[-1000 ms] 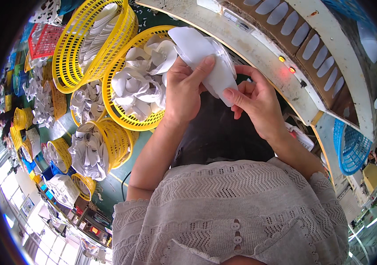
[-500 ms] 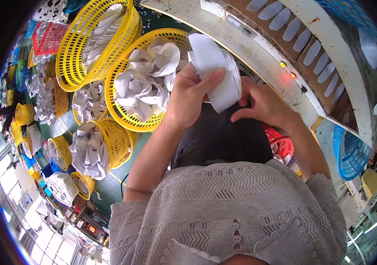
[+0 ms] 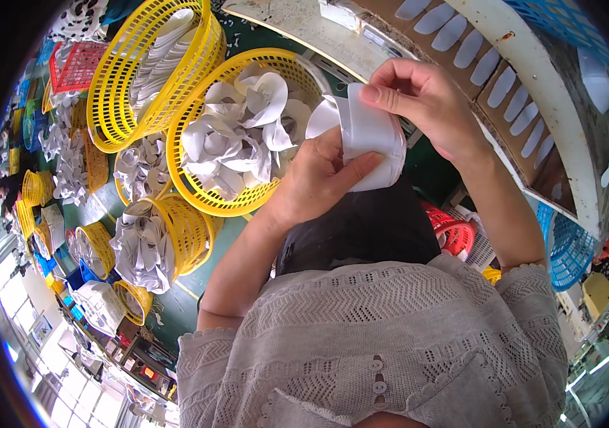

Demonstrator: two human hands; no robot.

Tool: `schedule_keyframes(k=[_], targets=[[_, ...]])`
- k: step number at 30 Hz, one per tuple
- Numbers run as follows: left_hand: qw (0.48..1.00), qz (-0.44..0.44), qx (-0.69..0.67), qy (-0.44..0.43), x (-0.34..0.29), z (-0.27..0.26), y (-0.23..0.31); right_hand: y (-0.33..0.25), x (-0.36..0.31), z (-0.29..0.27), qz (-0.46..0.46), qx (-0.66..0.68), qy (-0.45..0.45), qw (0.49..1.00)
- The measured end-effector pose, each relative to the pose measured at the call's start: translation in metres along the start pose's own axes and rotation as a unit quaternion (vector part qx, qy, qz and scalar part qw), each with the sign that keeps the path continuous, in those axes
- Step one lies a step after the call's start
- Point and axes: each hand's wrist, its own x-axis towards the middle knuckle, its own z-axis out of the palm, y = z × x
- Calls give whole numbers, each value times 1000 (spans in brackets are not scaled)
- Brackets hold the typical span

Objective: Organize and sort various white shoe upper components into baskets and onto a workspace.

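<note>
My left hand [image 3: 315, 178] grips a stack of white curved sheet pieces [image 3: 377, 134] above my lap, its thumb pressed across the lower front face. The pieces are thin and smooth, bent into an arc. My right hand [image 3: 425, 103] is at the stack's upper edge, thumb and fingers pinching the top edge of the front piece. How many pieces are in the stack cannot be made out. Just left of it stands a round yellow basket [image 3: 176, 167] heaped with loose curled white pieces [image 3: 236, 135].
A tilted yellow basket [image 3: 104, 128] at the upper left holds stacked white pieces. Ahead on the right, a machine frame [image 3: 518, 57] borders a brown belt with several flat white pieces [image 3: 449, 32] in a row. A red basket [image 3: 450, 228] and a blue basket [image 3: 572, 250] stand right.
My right hand has moved up from beside the stack to its top edge and now pinches it. The stack has turned and shifted slightly right, with my left hand still holding it.
</note>
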Motion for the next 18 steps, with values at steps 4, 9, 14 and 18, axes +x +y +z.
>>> schedule_keyframes(k=[4,9,14,18], targets=[[990,-26,130,-42,-1,-6,16,16,-1,-2,163,73,-46,983],[970,123,200,-57,1,-7,1,16,-5,5,290,318,-47,901],[996,38,63,-58,6,-13,-9,14,0,9,225,373,17,900],[988,24,119,-91,11,-15,-6,16,-5,16,183,300,7,936]])
